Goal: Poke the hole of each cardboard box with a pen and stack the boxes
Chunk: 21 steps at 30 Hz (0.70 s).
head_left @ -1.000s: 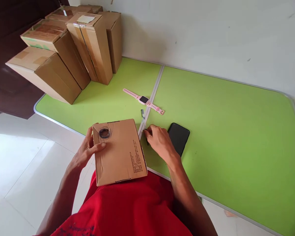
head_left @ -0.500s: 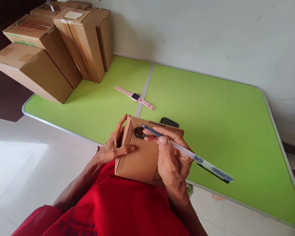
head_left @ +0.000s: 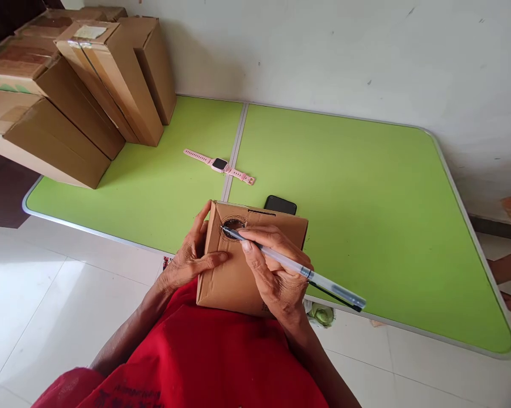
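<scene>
A small brown cardboard box (head_left: 233, 277) rests against my lap at the table's front edge. My left hand (head_left: 193, 255) grips its left side, thumb flat on the top face and fingers around the edge. Between the thumb and fingers of my right hand (head_left: 281, 266) is a pen (head_left: 287, 262) with a clear barrel and its cap on the back end. The pen's tip is at the left part of a dark, scribbled ring (head_left: 233, 228) drawn around a round spot on the box. Whether that spot is a hole I cannot tell.
On the green table (head_left: 366, 226) lie a pink-strapped smartwatch (head_left: 219, 164) and, just behind the box, a black phone (head_left: 281, 204). Several tall cardboard boxes (head_left: 114, 85) stand at the back left. A white wall (head_left: 323, 51) runs along the far edge.
The pen tip has come down and left to the ring's left part, with my right hand lower over the box. My left hand keeps its grip. The whole view has shifted slightly.
</scene>
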### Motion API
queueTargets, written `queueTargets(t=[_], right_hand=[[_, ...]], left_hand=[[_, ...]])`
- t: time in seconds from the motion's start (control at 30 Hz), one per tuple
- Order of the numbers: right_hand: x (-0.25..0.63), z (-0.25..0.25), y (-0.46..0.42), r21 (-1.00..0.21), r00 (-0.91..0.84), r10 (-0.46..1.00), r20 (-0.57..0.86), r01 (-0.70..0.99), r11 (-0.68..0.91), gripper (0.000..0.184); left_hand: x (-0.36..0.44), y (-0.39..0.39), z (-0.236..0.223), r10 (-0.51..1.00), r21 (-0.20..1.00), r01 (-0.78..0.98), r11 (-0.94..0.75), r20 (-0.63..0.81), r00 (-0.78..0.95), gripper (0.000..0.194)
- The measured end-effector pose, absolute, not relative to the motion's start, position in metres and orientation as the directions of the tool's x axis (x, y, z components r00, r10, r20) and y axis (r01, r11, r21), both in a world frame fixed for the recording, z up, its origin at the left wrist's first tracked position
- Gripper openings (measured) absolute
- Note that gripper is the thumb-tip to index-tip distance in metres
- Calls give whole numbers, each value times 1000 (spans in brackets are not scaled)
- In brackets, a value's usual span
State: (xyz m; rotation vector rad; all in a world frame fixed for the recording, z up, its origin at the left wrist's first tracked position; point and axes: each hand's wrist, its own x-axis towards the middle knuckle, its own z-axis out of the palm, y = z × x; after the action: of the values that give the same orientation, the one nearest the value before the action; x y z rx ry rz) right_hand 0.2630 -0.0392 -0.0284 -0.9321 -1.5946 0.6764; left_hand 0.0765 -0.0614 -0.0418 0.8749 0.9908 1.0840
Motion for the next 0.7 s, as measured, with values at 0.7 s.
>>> queueTargets(t=[0.7], right_hand=[[287, -24, -17, -931, 200, 911, 360, 135, 339, 33]], left_hand=[[66, -60, -59, 957, 899, -338, 280, -234, 169, 122]])
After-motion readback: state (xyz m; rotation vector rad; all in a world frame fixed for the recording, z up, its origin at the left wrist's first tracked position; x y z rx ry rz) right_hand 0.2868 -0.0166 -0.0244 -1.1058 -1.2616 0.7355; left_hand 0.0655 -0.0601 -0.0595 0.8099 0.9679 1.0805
